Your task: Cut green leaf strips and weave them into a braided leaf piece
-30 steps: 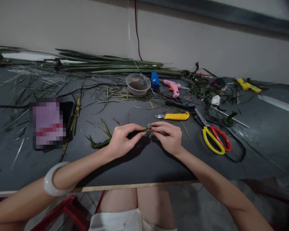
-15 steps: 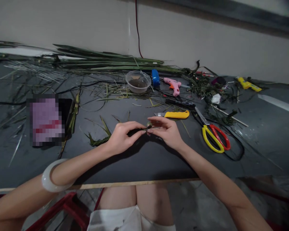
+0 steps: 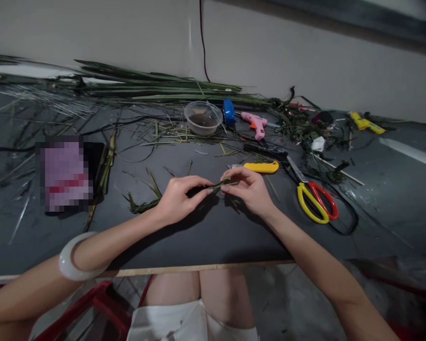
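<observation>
Between my hands, over the near middle of the table, is a small green leaf strip (image 3: 221,183) with a thin, pale, wire-like piece along it. My left hand (image 3: 181,199) pinches its left end between thumb and fingers. On the other side my right hand (image 3: 246,189) closes thumb and fingertips on the right end. Just behind the right hand lies a yellow utility knife (image 3: 261,167), blade to the left. Left of my left hand rests a folded green leaf piece (image 3: 142,204). How the strip is folded is partly hidden by my fingers.
Scissors (image 3: 314,201) with red and yellow handles lie to the right. Farther back stand a clear plastic bowl (image 3: 203,118), a blue tape roll (image 3: 229,112) and a pink glue gun (image 3: 255,124). Long green leaves (image 3: 156,90) line the wall. A blurred purple item (image 3: 64,173) sits left.
The leaf strip between my fingers has turned and now shows more of its green length. My right fingers have curled in more, while my left hand stays nearly in place.
</observation>
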The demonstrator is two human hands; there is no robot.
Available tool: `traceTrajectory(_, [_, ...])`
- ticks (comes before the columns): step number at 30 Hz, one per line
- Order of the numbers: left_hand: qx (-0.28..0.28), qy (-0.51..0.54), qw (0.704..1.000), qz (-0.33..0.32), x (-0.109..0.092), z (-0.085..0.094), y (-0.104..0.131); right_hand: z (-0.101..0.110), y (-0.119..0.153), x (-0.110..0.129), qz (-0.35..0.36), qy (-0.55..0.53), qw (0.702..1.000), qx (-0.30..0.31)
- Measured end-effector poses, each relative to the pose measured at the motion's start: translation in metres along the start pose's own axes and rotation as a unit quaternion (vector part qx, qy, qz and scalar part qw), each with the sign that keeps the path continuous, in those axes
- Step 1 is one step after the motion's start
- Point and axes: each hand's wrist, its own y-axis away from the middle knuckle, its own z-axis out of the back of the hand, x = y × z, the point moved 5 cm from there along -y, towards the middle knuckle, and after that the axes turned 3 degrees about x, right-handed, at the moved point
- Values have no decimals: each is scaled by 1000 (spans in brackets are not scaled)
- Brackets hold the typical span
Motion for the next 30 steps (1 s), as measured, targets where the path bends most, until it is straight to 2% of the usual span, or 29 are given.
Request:
traceTrajectory(3, [9, 1, 1000, 9, 1, 0, 0, 3, 0, -2, -13, 17, 1000, -16])
traceTrajectory(8, [3, -7, 1000, 30, 5, 0, 0, 5, -1, 0, 17, 25, 999, -18])
traceTrajectory(12, [-11, -13, 999, 45, 8, 0, 0, 10, -1, 1, 33, 16, 998, -51])
traceTrajectory(17, [-14, -14, 999, 36, 7, 1, 0, 13, 0, 3, 56, 57, 993, -82])
traceTrajectory(30, [-15, -21, 998, 57, 7, 1, 0, 9, 11, 14, 165, 214, 951, -152])
